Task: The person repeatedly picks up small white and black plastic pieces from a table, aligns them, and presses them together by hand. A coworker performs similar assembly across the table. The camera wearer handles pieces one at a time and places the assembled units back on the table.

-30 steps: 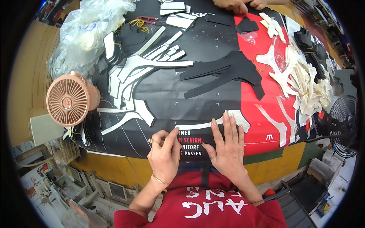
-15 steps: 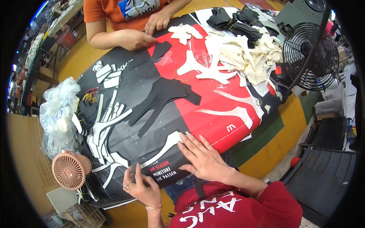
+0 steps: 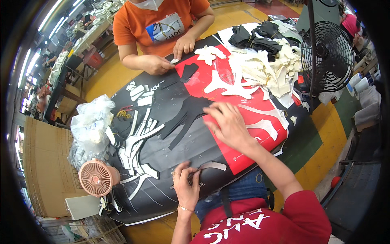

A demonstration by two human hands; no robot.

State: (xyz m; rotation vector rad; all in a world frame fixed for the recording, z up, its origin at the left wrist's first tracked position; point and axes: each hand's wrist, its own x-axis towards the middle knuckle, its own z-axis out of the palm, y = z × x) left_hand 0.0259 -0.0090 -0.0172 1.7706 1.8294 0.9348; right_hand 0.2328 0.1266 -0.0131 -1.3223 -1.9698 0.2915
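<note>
My left hand [image 3: 187, 188] is closed near the table's front edge, pinching one end of a slender curved shoe-upper piece [image 3: 214, 165]. The free end of this piece looks whitish, and the held end is partly hidden by my fingers. Over the red area's left edge, my right hand [image 3: 231, 127] has its thumb and fingers apart. Its fingertips are at the right end of a stack of black branched cut pieces [image 3: 187, 114]; whether they touch it is hard to tell. White branched pieces [image 3: 140, 140] lie in an overlapping pile left of the stack.
Across the table, a co-worker in an orange shirt [image 3: 166, 32] handles a small pale piece. Cream scraps [image 3: 280, 65] and black bundles [image 3: 256, 38] are heaped at far right beside a black fan [image 3: 329, 57]. A pink fan [image 3: 96, 177] and plastic bags [image 3: 91, 126] stand left.
My left hand has taken hold of the curved piece, which lay flat before. My right hand has left that piece and moved up to the black stack. The whole view has shifted.
</note>
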